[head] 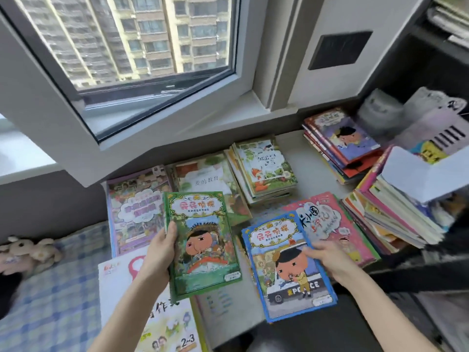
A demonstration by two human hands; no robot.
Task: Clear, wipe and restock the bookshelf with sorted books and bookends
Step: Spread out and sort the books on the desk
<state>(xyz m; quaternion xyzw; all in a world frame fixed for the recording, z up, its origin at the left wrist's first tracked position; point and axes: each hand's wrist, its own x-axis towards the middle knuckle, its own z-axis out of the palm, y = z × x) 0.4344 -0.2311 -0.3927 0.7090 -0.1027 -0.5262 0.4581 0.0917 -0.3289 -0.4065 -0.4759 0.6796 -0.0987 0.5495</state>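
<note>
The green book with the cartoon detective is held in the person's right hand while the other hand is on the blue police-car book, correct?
Not quite: the head view shows the green book held in the left hand, gripped at its left edge. The right hand is the one on the blue police-car book.

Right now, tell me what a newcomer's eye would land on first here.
The green cartoon book gripped in the left hand stands out at centre, with a matching blue police-car book under the right hand beside it. Behind them, piles of children's books cover the desk below a big window facing apartment towers.
</note>
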